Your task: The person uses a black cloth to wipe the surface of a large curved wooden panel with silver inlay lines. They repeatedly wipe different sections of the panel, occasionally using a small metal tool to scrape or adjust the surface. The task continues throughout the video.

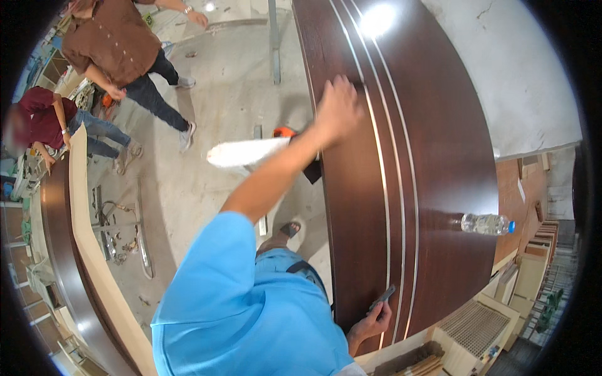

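Hands went to work at both ends of the long dark brown panel [439, 156], a glossy slab with thin silver inlay lines [392, 207] running its length. The left hand [338, 109] lay flat with fingers together, pressed on the panel near its far edge, likely to steady the surface while the arm stretched out. The right hand [371, 324] sat at the near end, fingers closed around a small dark flat tool [382, 297], its tip resting right on an inlay line, as if held low for control. Whether the tool was a scraper or a blade could not be told.

A clear plastic water bottle [486, 224] with a blue cap lay on its side on the panel, well apart from both hands. A white, blurred object [248, 153] with an orange part showed beneath the left forearm; its kind stayed unclear. Across the concrete floor [219, 106], two other people [119, 50] stood and crouched near a curved wooden piece [94, 250].
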A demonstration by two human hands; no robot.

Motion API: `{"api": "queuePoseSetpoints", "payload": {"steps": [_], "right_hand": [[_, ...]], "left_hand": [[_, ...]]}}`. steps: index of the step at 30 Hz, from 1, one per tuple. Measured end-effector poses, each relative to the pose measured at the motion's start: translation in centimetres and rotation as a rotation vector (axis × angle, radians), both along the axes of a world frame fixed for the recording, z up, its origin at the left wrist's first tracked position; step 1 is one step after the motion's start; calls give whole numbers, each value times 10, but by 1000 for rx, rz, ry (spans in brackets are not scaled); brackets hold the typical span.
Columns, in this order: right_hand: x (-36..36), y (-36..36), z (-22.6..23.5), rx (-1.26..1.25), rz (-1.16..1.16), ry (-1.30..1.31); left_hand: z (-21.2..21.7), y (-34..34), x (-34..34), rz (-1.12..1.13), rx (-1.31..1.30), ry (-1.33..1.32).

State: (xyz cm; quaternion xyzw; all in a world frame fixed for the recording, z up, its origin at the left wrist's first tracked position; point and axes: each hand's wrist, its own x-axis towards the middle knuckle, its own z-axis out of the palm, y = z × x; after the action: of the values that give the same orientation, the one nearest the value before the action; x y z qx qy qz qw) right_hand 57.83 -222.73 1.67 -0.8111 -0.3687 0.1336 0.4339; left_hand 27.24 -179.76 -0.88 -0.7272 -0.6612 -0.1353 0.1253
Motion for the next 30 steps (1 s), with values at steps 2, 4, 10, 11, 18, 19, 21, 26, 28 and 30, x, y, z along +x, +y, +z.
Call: {"api": "queuePoseSetpoints", "payload": {"steps": [2,4,10,11,18,19,21,26,28,30], "right_hand": [[-1,0,0,-21,-33,45],[-1,0,-1,-9,-39,60],[3,-2,-7,-1,-41,9],[3,-4,-8,-1,-44,-1],[4,-4,-11,-1,-18,-28],[4,-4,-12,1,-24,-52],[6,-4,-14,18,-34,-91],[13,-9,-19,-38,-40,-76],[16,-12,-21,-51,-32,-73],[17,-15,-22,-75,-45,-131]], "left_hand": [[-10,-39,31,-385,-176,-284],[-14,-35,25,-266,-64,-286],[3,100,-74,142,79,-306],[4,103,-68,146,50,-238],[5,81,-27,-322,88,-73],[9,106,-53,-236,152,-142],[14,157,-98,92,-14,-240],[9,178,-77,-125,-291,-150],[9,166,-63,-331,10,-196],[5,168,-71,108,-31,-151]]}}
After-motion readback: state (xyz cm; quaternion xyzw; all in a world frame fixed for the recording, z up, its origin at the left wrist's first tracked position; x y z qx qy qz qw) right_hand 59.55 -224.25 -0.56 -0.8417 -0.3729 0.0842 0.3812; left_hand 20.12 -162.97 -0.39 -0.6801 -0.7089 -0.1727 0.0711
